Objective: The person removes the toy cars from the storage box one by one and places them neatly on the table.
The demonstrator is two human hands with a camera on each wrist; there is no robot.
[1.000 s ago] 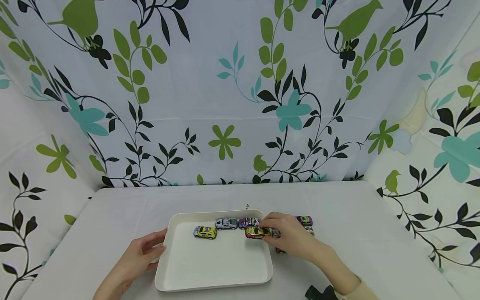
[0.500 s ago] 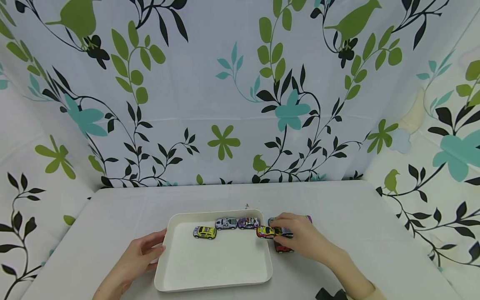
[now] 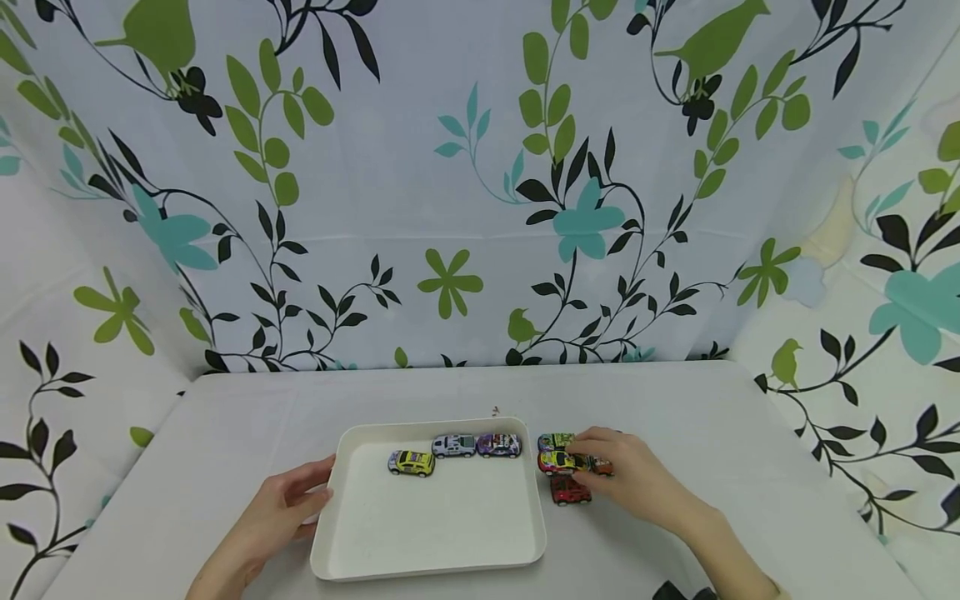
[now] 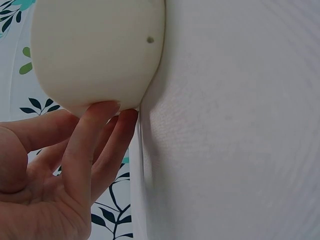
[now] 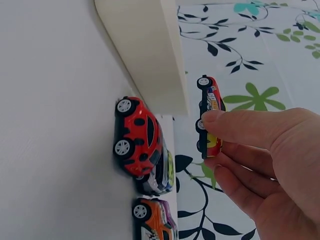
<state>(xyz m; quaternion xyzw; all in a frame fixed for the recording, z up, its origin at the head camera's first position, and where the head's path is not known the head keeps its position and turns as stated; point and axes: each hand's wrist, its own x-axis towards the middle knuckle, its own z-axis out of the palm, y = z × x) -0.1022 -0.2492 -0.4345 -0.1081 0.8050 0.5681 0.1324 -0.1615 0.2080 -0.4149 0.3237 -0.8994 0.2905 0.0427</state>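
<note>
My left hand (image 3: pixel 268 521) holds the left rim of a white tray (image 3: pixel 427 572); in the left wrist view its fingertips touch the tray's outer wall. My right hand (image 3: pixel 633 479) pinches a red and yellow toy car (image 5: pixel 212 102) between thumb and fingers. That car is off the table, just beyond the tray's right side. Below and around it stand a red toy car with black spots (image 5: pixel 140 132), an orange one (image 5: pixel 155 217) and a green one (image 3: pixel 553 439), partly hidden by the hand. Inside the tray are a yellow car (image 3: pixel 410 463), a silver car (image 3: pixel 453 446) and a purple car (image 3: pixel 498 445).
The tray lies on a white-covered table (image 3: pixel 675 400). A patterned cloth (image 3: pixel 390 167) with leaves and birds hangs behind and at the sides. Something black (image 3: pixel 678 592) shows at my right forearm near the lower edge.
My right hand has moved right with the red and yellow car, from over the tray's right part to outside its rim. The left hand and the cars in the tray stay put.
</note>
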